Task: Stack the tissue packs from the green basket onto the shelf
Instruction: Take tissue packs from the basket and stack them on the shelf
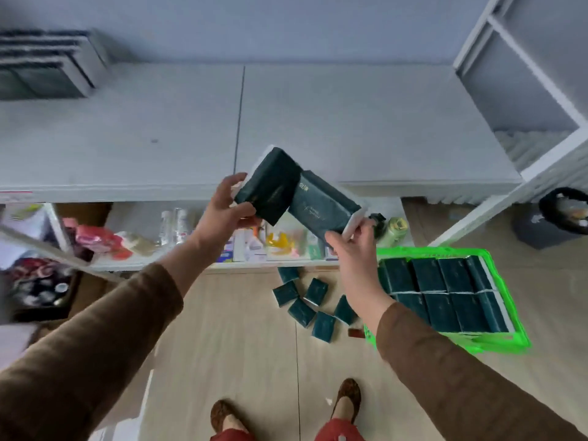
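My left hand [224, 211] grips a dark green tissue pack [270, 186], held tilted just above the front edge of the white shelf top [366, 122]. A second dark green pack [324, 206] is gripped by its white end in my right hand [354, 249], and its top corner touches the first pack. The green basket [506, 340] stands on the floor at the right, filled with several upright dark green packs [442, 294]. Several smaller dark green packs [313, 302] lie scattered on the floor to its left.
Below the shelf top, a lower shelf [222, 246] holds bottles, cartons and bags. A stack of grey framed panels [47, 65] sits at the back left of the top. A white rack [528, 90] stands at the right, with a dark bin [556, 218] beside it.
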Motion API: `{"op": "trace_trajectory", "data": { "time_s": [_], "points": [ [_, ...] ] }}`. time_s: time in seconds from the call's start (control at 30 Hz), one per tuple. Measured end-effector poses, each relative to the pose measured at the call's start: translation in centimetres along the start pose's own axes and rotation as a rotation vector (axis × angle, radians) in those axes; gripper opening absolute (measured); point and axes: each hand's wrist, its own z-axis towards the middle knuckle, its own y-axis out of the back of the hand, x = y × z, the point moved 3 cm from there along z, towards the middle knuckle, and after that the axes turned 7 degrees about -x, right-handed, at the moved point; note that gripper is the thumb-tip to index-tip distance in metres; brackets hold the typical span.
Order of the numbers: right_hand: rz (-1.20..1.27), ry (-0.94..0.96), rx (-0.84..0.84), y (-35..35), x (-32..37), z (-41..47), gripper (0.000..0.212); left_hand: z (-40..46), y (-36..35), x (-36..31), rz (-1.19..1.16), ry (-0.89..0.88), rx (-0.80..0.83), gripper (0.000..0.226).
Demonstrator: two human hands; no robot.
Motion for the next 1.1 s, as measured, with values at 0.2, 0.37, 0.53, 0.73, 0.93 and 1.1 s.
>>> {"op": "trace_trajectory", "data": {
  "time_s": [0.2, 0.37, 0.53, 0.73, 0.93, 1.1],
  "points": [
    [-0.078, 0.185, 0.289, -17.2, 4.9, -2.8, 0.031, -0.3, 18.9, -6.7, -0.034, -0.043, -0.066, 0.045],
    [-0.079, 0.214, 0.376, -30.2, 4.9, -2.1, 0.039, 1.9, 31.8, -10.1, 0.138, -0.089, -0.264, 0.035],
    [-0.164, 0.241, 0.429, -41.1, 4.5, 1.8, 0.044, 8.3, 42.2, -12.5, 0.424, -0.135, -0.429, 0.04],
    [-0.26, 0.256, 0.471, -53.0, 3.0, 8.0, 0.038, 17.3, 53.4, -14.0, 0.987, -0.18, -0.513, 0.049],
    [-0.4, 0.301, 0.434, -63.1, 1.2, 11.8, 0.044, 25.0, 60.7, -14.4, 1.182, -0.145, -0.493, 0.048],
    [-0.48, 0.281, 0.411, -69.2, -0.6, 12.9, 0.041, 30.6, 63.9, -14.3, 1.271, -0.13, -0.436, 0.049]
  ]
}}
